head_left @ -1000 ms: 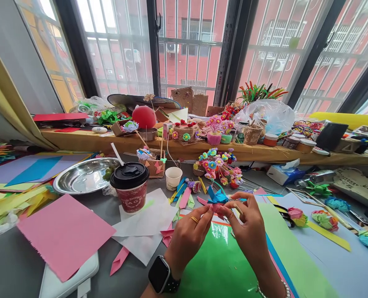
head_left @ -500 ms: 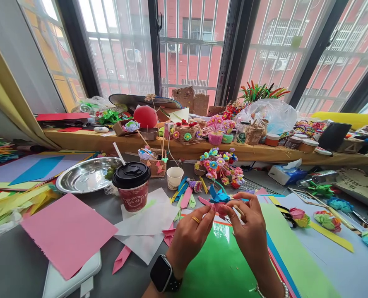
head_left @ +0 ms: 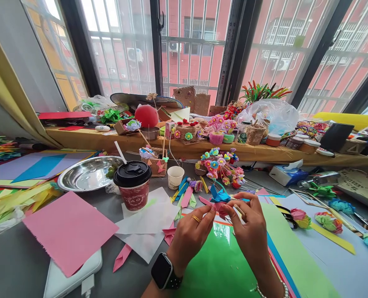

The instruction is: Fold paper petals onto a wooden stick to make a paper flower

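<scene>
Over a green sheet [head_left: 221, 265] at the table's near edge, the left hand [head_left: 190, 236] and right hand [head_left: 248, 229] pinched a small blue-and-pink folded paper piece [head_left: 218, 199] between closed fingertips; too hard a squeeze could have crushed its folds.

The left hand [head_left: 190, 236] and right hand [head_left: 248, 231] meet above the worktop [head_left: 13, 265], pinching a paper flower [head_left: 218, 198] between them. Left of the hands stands a lidded cup [head_left: 133, 184], with a metal bowl [head_left: 86, 179] behind it. A small paper cup [head_left: 175, 177] sits behind the hands, before the window ledge [head_left: 84, 142].
</scene>
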A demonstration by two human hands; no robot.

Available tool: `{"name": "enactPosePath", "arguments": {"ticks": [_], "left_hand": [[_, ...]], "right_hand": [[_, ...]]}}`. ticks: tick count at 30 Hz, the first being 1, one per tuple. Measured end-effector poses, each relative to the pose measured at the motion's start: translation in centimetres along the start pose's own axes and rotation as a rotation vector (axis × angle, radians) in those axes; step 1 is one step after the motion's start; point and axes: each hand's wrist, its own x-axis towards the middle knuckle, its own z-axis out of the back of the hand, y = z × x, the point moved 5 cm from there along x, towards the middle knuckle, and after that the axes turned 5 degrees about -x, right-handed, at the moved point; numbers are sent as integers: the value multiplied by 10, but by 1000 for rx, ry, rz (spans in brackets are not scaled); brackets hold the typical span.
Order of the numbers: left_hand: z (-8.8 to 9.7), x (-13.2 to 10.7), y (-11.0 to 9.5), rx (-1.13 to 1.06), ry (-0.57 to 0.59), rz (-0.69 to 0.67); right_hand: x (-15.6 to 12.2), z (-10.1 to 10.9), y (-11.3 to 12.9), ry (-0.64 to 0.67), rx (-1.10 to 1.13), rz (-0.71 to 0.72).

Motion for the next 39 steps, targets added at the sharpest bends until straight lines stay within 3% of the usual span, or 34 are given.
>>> {"name": "enactPosePath", "arguments": {"ticks": [11, 14, 17, 19, 21, 26, 29, 32, 36, 39], "left_hand": [[0, 1, 1, -80, -5, 41], [2, 4, 8, -290, 3, 182], [-1, 5, 24, -612, 52, 452], [-8, 1, 34, -869, 105, 663], [-15, -2, 40, -1071, 147, 786], [-24, -5, 37, -1288, 261, 835], [-22, -5, 37, -1299, 260, 880], [-19, -4, 39, -1360, 189, 952], [-15, -4, 41, -1433, 101, 992], [-14, -4, 42, -1422, 69, 995]], "right_hand": [[0, 0, 1, 8, 5, 22], [0, 2, 3, -34, -39, 82], [-1, 4, 5, -71, -92, 160], [-1, 2, 5, -40, -98, 211], [-3, -3, 7, 30, -87, 289], [-9, -15, 15, 209, -55, 403], [-9, -13, 18, 237, 38, 353], [-5, -6, 12, 190, 166, 190], [2, 1, -7, 46, 182, -38], [3, -7, -25, 97, 144, -198]]}}
